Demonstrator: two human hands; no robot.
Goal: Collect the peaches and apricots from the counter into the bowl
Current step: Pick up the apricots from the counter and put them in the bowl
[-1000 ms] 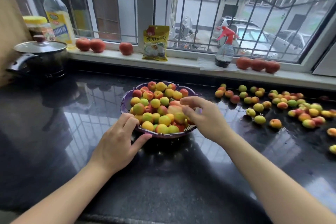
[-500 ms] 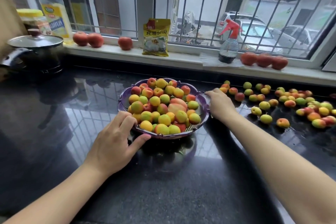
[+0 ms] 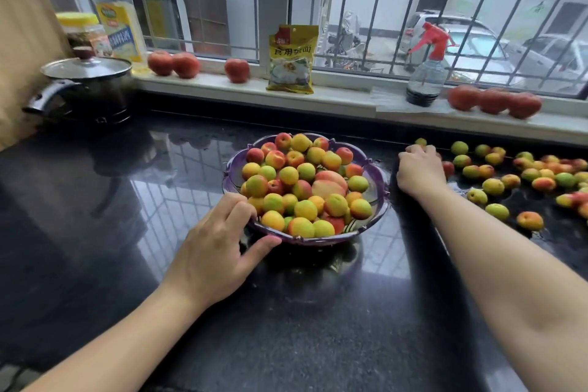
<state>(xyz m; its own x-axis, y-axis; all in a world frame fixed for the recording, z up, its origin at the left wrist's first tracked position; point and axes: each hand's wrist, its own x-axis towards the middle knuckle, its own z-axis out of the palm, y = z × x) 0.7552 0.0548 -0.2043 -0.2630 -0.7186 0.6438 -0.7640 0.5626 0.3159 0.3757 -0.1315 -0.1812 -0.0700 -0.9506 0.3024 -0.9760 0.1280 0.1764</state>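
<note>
Fruit fills the purple bowl (image 3: 230, 172) almost to its scalloped rim, apricots with a larger peach (image 3: 329, 185) lying among them right of centre. The bowl stands mid-counter on the black counter (image 3: 95, 232), with bare glossy stone to its left and on the near side. The left hand (image 3: 212, 251) grips the bowl's near-left edge, fingers curled over the rim and thumb pressed along the outside below it. The right hand (image 3: 420, 169) lies knuckles-up on the counter just right of the bowl, at the left end of the loose apricots (image 3: 493, 186), fingers curled down over fruit there; what it actually has hold of I cannot tell. Those apricots spread rightward to the frame's edge, close beneath the windowsill (image 3: 350, 99). On the sill sit red peaches (image 3: 173, 64), a yellow packet (image 3: 291, 59) and a spray bottle (image 3: 426, 73). A lidded pot (image 3: 84, 86) stands far left.
</note>
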